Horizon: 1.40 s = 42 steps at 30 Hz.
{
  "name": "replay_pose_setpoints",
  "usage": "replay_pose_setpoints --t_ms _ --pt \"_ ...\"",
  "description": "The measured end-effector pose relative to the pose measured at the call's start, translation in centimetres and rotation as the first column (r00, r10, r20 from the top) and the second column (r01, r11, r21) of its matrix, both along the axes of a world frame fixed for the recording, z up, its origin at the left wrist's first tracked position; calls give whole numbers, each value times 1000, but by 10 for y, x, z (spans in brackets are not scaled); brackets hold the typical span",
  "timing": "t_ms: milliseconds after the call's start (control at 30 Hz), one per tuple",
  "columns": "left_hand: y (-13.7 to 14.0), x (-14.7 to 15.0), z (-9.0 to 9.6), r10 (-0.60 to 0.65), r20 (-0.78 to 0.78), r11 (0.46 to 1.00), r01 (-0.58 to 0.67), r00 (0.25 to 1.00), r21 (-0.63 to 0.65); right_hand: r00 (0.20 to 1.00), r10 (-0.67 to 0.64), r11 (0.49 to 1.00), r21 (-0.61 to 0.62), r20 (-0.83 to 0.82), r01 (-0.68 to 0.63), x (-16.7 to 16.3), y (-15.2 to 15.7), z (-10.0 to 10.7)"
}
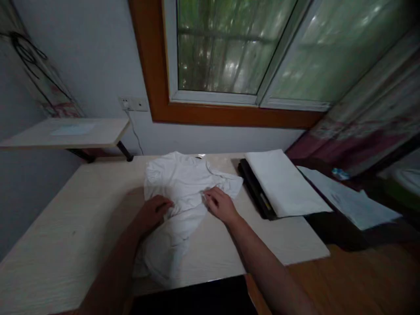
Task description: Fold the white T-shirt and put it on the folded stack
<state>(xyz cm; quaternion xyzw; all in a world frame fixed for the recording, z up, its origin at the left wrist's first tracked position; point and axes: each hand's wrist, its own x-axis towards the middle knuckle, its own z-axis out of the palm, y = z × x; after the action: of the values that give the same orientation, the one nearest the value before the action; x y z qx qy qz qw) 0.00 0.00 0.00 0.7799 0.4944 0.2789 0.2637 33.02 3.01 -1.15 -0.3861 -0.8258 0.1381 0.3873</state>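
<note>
A white short-sleeved garment, likely a shirt (183, 179), lies spread on the pale wooden table (108, 210). Its upper part and sleeves point towards the wall, and the lower part is creased and bunched towards me. My left hand (155, 212) pinches the cloth at its left side, about halfway down. On the opposite side, my right hand (219, 202) has thumb and fingertips closed on the fabric's edge below the right sleeve. Folds run across the cloth between both hands.
Right of the shirt, white paper (288, 183) rests on a black flat object (257, 190). More paper (351, 197) lies farther right on a dark surface. A small raised shelf (108, 131) stands at the back left; a cable (135, 131) hangs from the wall socket.
</note>
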Motion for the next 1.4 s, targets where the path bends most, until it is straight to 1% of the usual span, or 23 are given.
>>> replay_pose_setpoints --t_ms 67,100,167,233,300,367,433,500,567,633,700,767,833,900,933,967,1033,1133,1200,1267,1333,1400 --pt "1 -2 -2 36 9 999 -36 999 5 993 94 996 -10 75 -93 -5 -2 -1" --pt "1 -3 -3 57 10 998 -57 998 15 988 115 993 -12 103 -114 -6 -2 -1" --pt "4 -7 -6 108 7 993 -108 994 52 985 99 995 3 140 -101 -9 -1 0" --pt "9 -13 -10 157 -8 982 -155 988 110 987 21 999 28 159 -26 -9 1 1" --pt "14 -20 -15 177 -30 972 -170 984 163 980 -79 996 45 180 72 -6 4 1" --pt "18 -27 -19 199 -55 961 -184 978 206 962 -182 983 61 202 173 -3 8 -2" --pt "20 -33 -22 247 -81 944 -221 966 247 936 -277 961 86 218 264 1 11 -6" --pt "21 -36 -26 293 -109 923 -252 950 290 911 -339 941 108 237 322 4 13 -10" --pt "21 -37 -30 293 -136 915 -237 946 326 902 -358 933 119 242 339 6 13 -11" --pt "20 -36 -32 268 -157 910 -197 951 364 914 -343 938 125 218 323 7 11 -9" --pt "18 -33 -31 236 -164 901 -152 958 406 945 -279 957 132 169 259 6 8 -5" --pt "16 -28 -28 207 -157 888 -118 966 443 981 -151 981 137 123 134 1 3 0" --pt "13 -20 -24 192 -148 879 -103 970 466 993 23 990 135 115 -38 -8 -2 4" --pt "9 -10 -19 171 -149 884 -85 974 460 975 164 975 122 153 -183 -19 -7 6" --pt "6 -5 -16 141 -149 896 -62 979 439 962 200 968 112 186 -223 -23 -9 6" --pt "4 -1 -14 96 -148 914 -28 984 404 951 214 965 100 221 -241 -27 -10 6" --pt "0 7 -8 -9 -138 950 52 990 308 940 210 969 69 270 -236 -31 -11 5" --pt "-4 11 -1 -88 -98 978 105 991 181 946 209 976 7 247 -218 -30 -11 2" --pt "-4 10 3 -89 -64 986 97 994 135 957 222 975 -19 188 -223 -28 -9 -1" --pt "-3 8 5 -75 -34 991 78 997 106 969 232 973 -24 90 -231 -26 -8 -2" --pt "-1 7 5 -57 -21 994 58 998 90 976 207 978 -24 -60 -209 -23 -7 -2" --pt "1 6 3 -46 -24 996 48 999 77 965 135 989 -27 -227 -145 -17 -5 -2"
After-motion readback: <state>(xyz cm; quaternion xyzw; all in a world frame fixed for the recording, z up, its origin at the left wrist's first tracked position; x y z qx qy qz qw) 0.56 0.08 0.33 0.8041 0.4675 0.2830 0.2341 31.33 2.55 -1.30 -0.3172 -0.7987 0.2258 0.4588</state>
